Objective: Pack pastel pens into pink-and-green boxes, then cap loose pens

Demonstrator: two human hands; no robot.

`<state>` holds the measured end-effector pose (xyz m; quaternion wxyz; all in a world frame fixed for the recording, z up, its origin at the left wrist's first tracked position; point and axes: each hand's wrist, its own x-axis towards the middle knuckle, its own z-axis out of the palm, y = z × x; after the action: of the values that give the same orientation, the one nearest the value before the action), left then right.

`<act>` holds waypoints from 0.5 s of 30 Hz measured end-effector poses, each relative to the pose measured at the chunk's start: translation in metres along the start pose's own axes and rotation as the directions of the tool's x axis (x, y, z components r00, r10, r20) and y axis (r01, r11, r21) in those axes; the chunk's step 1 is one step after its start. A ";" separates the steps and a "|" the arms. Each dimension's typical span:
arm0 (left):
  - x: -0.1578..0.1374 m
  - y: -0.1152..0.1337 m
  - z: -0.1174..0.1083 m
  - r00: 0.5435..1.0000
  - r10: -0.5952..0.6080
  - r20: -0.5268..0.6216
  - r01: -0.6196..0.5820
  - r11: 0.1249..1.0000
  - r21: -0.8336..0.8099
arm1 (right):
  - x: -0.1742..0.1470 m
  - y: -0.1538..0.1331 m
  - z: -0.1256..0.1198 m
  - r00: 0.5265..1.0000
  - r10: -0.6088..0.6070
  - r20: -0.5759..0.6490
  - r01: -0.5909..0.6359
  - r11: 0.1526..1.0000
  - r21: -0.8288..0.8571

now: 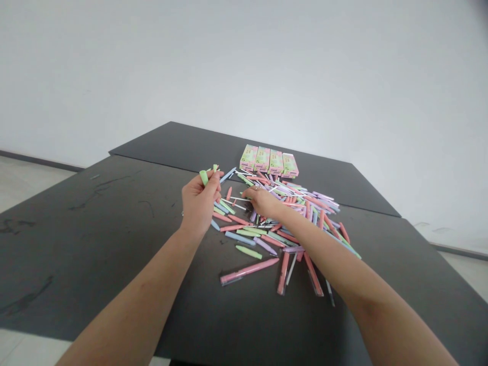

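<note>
My left hand (199,201) is closed, raised over the left edge of a heap of pastel pen parts (267,238). Light green pen parts (204,178) stick up between its fingers and thumb. My right hand (263,201) reaches into the heap with bent fingers pressed together. Its fingertips touch thin white refills and small parts; what they grip, if anything, is hidden. Near the front of the heap lies a pink pen (249,271) with a clear end. Pink, green, blue and purple barrels lie crossed around both hands.
Several pink-and-green boxes (262,159) stand side by side behind the heap. Black tables (95,213) joined along a seam carry everything. Dark smears mark the left side. A white wall (244,66) rises behind the far edge.
</note>
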<state>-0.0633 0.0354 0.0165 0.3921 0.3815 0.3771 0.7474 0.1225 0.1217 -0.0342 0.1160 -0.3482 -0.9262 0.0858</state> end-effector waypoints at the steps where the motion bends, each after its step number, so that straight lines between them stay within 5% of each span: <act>1: 0.000 0.000 0.000 1.000 -0.003 0.000 0.003 1.000 -0.002 | 0.001 -0.002 -0.003 1.000 0.008 0.008 -0.008 1.000 -0.008; 8: 0.000 -0.001 -0.001 1.000 -0.003 -0.005 0.003 1.000 0.007 | 0.027 -0.002 -0.015 0.966 0.251 -0.063 -0.259 0.941 -0.216; 15: 0.001 0.000 -0.002 1.000 0.000 0.005 0.000 1.000 0.000 | 0.057 0.011 -0.005 0.967 0.240 0.082 -0.211 0.941 -0.265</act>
<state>-0.0647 0.0356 0.0158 0.3933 0.3834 0.3760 0.7463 0.0892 0.1682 -0.0237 0.0070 -0.4587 -0.8886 -0.0010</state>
